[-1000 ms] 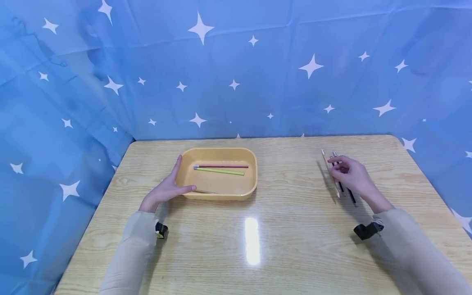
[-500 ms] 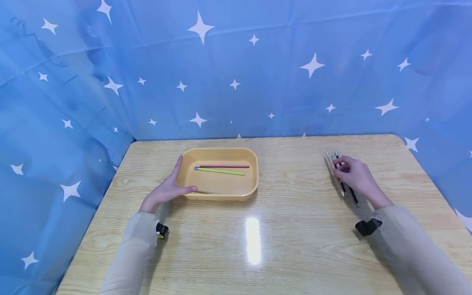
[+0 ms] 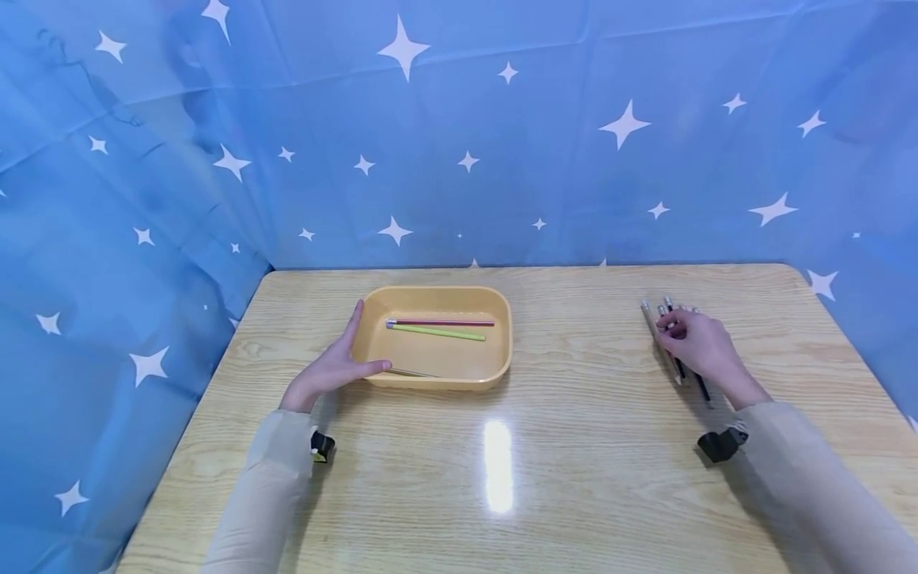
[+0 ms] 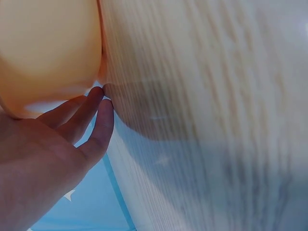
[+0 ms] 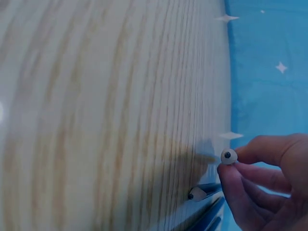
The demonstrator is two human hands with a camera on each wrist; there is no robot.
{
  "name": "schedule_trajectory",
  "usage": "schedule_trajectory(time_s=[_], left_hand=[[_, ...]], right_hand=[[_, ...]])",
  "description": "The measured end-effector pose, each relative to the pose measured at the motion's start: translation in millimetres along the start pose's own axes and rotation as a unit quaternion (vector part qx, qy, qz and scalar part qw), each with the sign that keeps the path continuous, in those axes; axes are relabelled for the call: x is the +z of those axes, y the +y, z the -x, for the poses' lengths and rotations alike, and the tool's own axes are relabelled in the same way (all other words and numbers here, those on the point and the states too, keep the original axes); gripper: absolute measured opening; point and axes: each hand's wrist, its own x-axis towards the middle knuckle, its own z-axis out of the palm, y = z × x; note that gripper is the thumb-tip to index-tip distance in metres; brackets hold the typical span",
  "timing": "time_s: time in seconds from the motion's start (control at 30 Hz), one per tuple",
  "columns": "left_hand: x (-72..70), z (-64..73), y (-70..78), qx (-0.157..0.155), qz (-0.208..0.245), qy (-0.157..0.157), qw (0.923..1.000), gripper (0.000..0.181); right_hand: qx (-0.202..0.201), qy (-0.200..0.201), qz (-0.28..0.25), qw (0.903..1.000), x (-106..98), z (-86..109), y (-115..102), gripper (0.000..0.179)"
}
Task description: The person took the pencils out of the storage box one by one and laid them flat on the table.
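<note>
A shallow yellow-orange plastic tray [image 3: 505, 339] stands left of centre on the table. My left hand [image 3: 330, 371] grips its left end, the thumb over the near rim and the index finger along the side; in the left wrist view, other fingers touch its outer wall. Inside lie a red pencil [image 3: 459, 324], a yellow-green pencil [image 3: 441, 331] and a thin pencil [image 3: 412, 372], partly hidden by the near wall. At right, my right hand [image 3: 706, 351] pinches a pale wooden pencil [image 3: 649, 317], its tip facing the right wrist camera. Several dark pencils [image 3: 702, 387] lie beneath that hand, partly covered.
The wood-grain table [image 3: 588, 462] has a bright light reflection [image 3: 498, 466] near its middle. Behind it and to the left hangs a blue curtain [image 3: 531, 159] with white stars. Each wrist carries a small black camera [image 3: 723, 445].
The pale pencil in my right hand has come lower and closer to the dark pencils. My left hand stays on the tray. The head view has shifted slightly.
</note>
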Motion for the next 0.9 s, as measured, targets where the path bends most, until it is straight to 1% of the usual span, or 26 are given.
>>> schedule_trajectory(time_s=[0.5,0.63,0.8,0.9], left_hand=[[0.9,1.0,1.0,-0.008,0.001,0.003,1.0,0.116],[1.0,1.5,2.1,-0.002,-0.002,0.005,1.0,0.114],[1.2,2.8,3.8,-0.01,0.002,0.005,0.9999,0.114],[1.6,2.0,3.5,-0.008,0.0,0.006,0.9999,0.114]], right_hand=[[-0.003,0.003,0.021,0.9998,1.2,0.6,2.1,0.017],[-0.003,0.004,0.024,0.9997,1.7,0.2,2.5,0.016],[-0.006,0.002,0.027,0.9996,0.0,2.1,1.8,0.015],[-0.002,0.001,0.029,0.9996,-2.3,2.9,2.0,0.015]])
